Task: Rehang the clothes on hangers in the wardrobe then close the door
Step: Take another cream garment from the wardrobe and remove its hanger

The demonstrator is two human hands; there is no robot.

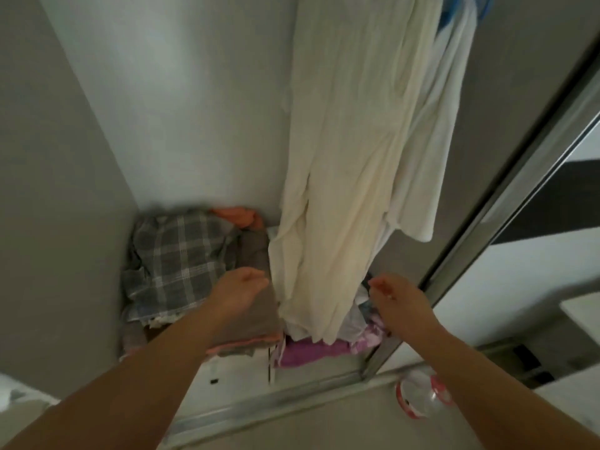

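A long cream garment hangs inside the wardrobe, reaching down to the floor pile. Behind it on the right hangs a white garment, with a blue hanger showing at the top. My left hand reaches in just left of the cream garment's lower end, fingers relaxed and holding nothing. My right hand is just right of it, fingers loosely extended, also holding nothing. The mirrored sliding door stands open at the right.
On the wardrobe floor lie a grey plaid shirt, a brown folded cloth, an orange piece and purple clothes. The metal door track runs along the front. A clear plastic container with a red rim lies on the room floor.
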